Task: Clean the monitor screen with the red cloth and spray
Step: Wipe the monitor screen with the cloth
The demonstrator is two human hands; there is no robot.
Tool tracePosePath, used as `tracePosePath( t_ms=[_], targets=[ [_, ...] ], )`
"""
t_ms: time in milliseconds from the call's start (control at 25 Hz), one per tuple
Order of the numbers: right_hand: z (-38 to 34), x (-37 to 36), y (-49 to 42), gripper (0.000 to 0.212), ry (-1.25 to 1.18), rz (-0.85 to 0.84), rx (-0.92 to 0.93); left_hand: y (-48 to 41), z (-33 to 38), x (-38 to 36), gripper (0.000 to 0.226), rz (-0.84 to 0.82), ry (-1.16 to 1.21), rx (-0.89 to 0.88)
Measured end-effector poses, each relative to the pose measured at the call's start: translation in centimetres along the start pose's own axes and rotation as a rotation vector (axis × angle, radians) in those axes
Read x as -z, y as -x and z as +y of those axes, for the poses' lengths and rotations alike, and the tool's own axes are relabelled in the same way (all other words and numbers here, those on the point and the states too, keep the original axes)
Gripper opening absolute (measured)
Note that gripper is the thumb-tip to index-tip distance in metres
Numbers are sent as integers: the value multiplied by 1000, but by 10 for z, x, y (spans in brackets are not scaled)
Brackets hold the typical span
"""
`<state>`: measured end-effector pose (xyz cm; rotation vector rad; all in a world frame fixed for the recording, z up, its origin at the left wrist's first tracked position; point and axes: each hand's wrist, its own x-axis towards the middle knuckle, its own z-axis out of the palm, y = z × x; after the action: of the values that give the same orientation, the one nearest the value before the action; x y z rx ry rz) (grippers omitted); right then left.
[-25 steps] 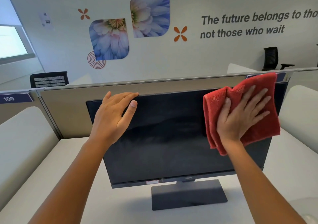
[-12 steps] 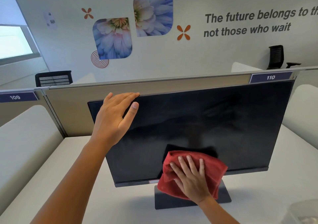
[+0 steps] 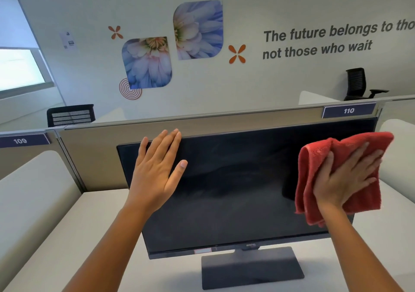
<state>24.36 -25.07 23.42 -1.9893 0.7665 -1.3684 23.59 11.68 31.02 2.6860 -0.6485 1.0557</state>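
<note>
**Wipe in progress, right edge of screen: risks and changes**

Head view. Right hand (image 3: 343, 179), fingers spread flat, presses the red cloth (image 3: 318, 157) against the upper right of the monitor screen (image 3: 235, 190). Left hand (image 3: 157, 170) is open, its fingers over the top edge and its palm on the glass, bracing the monitor.

Risks, judged: the left palm may leave prints on the glass; the cloth overhangs the right edge, so a stroke could slip off; a hard push could rock the stand (image 3: 251, 267). Spray not in view.

Versus half a second ago: the cloth was low at bottom centre and is now high right. The left hand is unchanged.
</note>
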Motion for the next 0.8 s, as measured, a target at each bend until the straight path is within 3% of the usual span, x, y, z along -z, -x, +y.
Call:
tracePosePath(
  t_ms=[120, 240, 360, 560, 640, 720, 800],
  targets=[
    [-47, -7, 17, 91, -27, -4, -64, 0, 2, -2, 58, 37, 72, 31],
    [-101, -20, 66, 87, -44, -46, 124, 1, 0, -1, 58, 63, 128, 38],
    [-139, -39, 124, 83, -42, -112, 415, 0, 1, 2, 58, 67, 140, 30],
    [-155, -61, 223, 68, 43, -280, 1076, -3, 2, 6, 59, 45, 148, 17],
    [-154, -65, 229, 62, 39, -318, 1234, -3, 2, 9, 59, 32, 150, 13],
    [-151, -66, 215, 63, -72, -344, 1294, -4, 5, 12, 58, 32, 153, 9],
    [-143, -58, 192, 67, -292, -427, 1200, -6, 9, 13, 57, 44, 164, 10]
  ],
)
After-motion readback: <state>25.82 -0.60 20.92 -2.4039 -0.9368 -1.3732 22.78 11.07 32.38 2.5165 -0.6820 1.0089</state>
